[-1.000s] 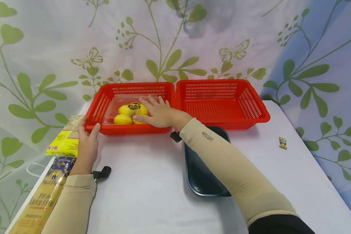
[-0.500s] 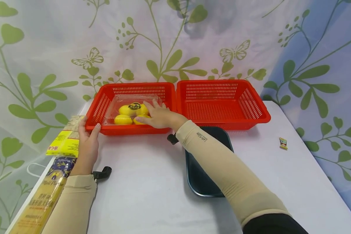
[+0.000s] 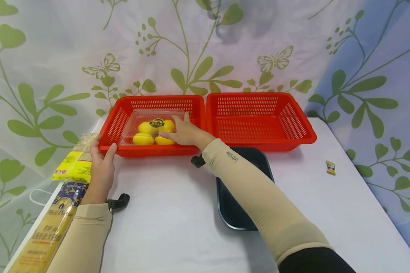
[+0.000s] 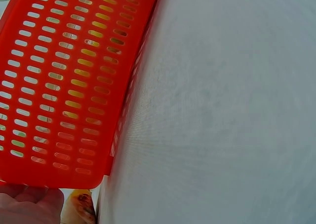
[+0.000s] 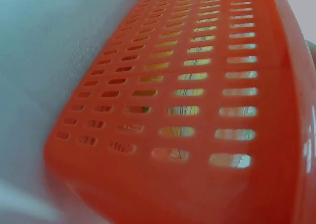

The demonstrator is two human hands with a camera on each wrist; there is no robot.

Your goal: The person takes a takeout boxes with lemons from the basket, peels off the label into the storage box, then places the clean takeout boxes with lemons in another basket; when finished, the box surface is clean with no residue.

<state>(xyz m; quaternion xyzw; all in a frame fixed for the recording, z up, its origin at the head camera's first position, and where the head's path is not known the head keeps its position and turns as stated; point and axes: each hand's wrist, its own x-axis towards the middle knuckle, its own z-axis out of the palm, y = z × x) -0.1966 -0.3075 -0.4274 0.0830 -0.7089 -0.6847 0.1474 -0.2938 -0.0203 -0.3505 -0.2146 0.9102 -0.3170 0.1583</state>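
Note:
My left hand grips the front left corner of the left red basket, thumb at the front rim. Its fingertips show against the basket's end in the left wrist view. Inside this basket lies a clear plastic box of lemon-like yellow fruits with a dark round label on top. My right hand rests over the right end of the box, thumb and fingers spread and relaxed. Some of its fingers are hidden. The right wrist view mostly shows the basket's perforated wall.
A second red basket adjoins on the right. In front stands a dark tray, partly under my right forearm. A yellow bag and a long pasta packet lie at the left edge. One small wrapped sweet lies far right.
My right hand has lowered and shifted slightly right over the plastic box, with its fingers drawing in from a wide spread. The left hand and both baskets stay in place.

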